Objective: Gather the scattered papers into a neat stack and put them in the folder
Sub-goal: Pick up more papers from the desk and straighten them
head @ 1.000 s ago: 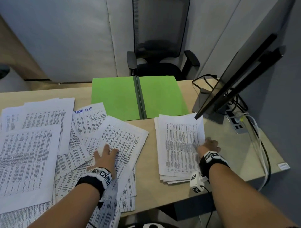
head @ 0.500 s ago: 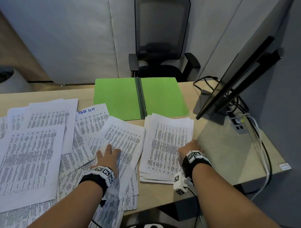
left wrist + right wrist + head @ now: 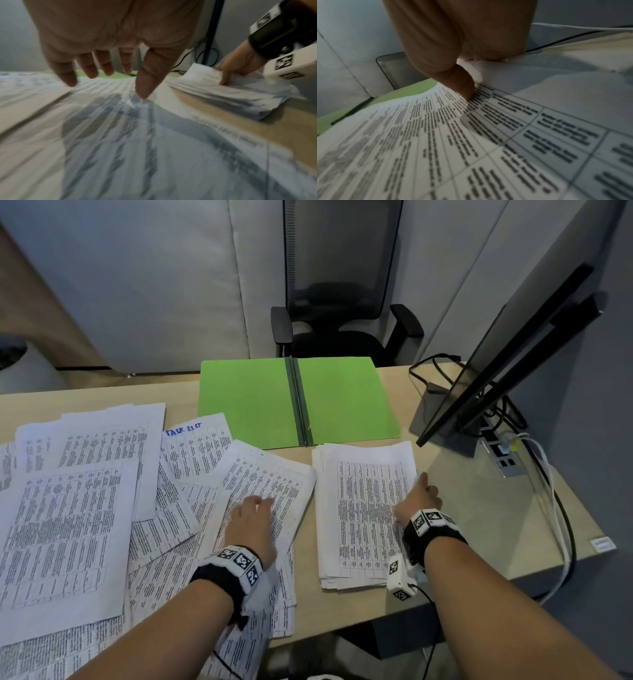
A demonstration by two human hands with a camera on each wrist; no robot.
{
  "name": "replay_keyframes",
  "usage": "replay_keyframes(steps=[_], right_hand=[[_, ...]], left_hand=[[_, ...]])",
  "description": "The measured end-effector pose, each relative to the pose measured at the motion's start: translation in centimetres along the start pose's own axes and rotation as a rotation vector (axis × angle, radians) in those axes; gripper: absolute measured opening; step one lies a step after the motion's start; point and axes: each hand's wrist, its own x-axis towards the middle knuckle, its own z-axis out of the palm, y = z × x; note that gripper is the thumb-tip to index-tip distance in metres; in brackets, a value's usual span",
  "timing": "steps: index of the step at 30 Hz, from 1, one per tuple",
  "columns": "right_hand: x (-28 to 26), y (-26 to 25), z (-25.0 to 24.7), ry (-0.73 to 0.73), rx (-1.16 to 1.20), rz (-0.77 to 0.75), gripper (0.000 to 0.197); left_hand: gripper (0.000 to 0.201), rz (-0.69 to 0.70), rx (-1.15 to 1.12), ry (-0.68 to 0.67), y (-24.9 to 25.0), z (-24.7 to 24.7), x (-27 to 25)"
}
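The open green folder (image 3: 250, 402) lies flat at the back of the desk. Just in front of its right half sits a gathered stack of printed papers (image 3: 363, 508). My right hand (image 3: 419, 499) grips the stack's right edge, with the thumb (image 3: 462, 86) pressed on the top sheet and the other fingers hidden behind the lifted edge. Several loose printed sheets (image 3: 68, 525) overlap across the left of the desk. My left hand (image 3: 251, 515) rests on a tilted sheet (image 3: 274, 477) among them, fingers (image 3: 68, 75) spread and straight, tips touching the paper.
A monitor (image 3: 507, 350) on its stand fills the right back corner, with a power strip (image 3: 501, 455) and cables (image 3: 551, 508) beside it. An office chair (image 3: 342, 326) stands behind the desk. Bare desk (image 3: 479, 508) shows to the right of the stack.
My right hand slid the stack a little to the left, turning it askew, then brought it back square below the folder. The left hand has stayed on the tilted sheet.
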Motion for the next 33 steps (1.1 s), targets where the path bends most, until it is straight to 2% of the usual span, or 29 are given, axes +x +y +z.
replay_keyframes(steps=[2, 4, 7, 10, 16, 20, 24, 28, 33], right_hand=[[0.1, -0.4, -0.1, 0.005, 0.019, -0.005, 0.093], [0.0, -0.4, -0.2, -0.006, 0.001, -0.032, 0.096], [0.0, 0.4, -0.1, -0.020, -0.088, -0.088, 0.102], [0.1, 1.1, -0.3, -0.037, -0.094, -0.105, 0.100], [0.4, 0.8, -0.4, -0.060, -0.094, -0.172, 0.080], [0.5, 1.5, -0.6, -0.058, -0.119, -0.190, 0.082], [0.1, 1.2, -0.4, -0.038, -0.161, -0.194, 0.083], [-1.0, -0.1, 0.5, 0.065, -0.230, -0.285, 0.075], [-3.4, -2.4, 2.5, 0.038, -0.193, -0.388, 0.068]], left_hand=[[0.058, 0.075, -0.232, -0.041, 2.1, 0.1, 0.1], [0.047, 0.077, -0.333, -0.112, 3.9, 0.3, 0.3], [0.045, 0.077, -0.357, -0.202, 5.8, 0.7, 0.2], [0.024, 0.118, -0.320, -0.217, 6.8, 1.4, 0.0], [0.011, 0.161, -0.327, -0.250, 7.7, 2.4, -0.1], [0.022, 0.187, -0.387, -0.298, 8.2, 2.7, 0.0], [0.027, 0.164, -0.411, -0.290, 8.2, 2.6, -0.3], [0.053, 0.128, -0.447, -0.256, 7.2, 2.0, -0.4], [0.049, 0.101, -0.465, -0.155, 4.9, 0.4, 0.0]])
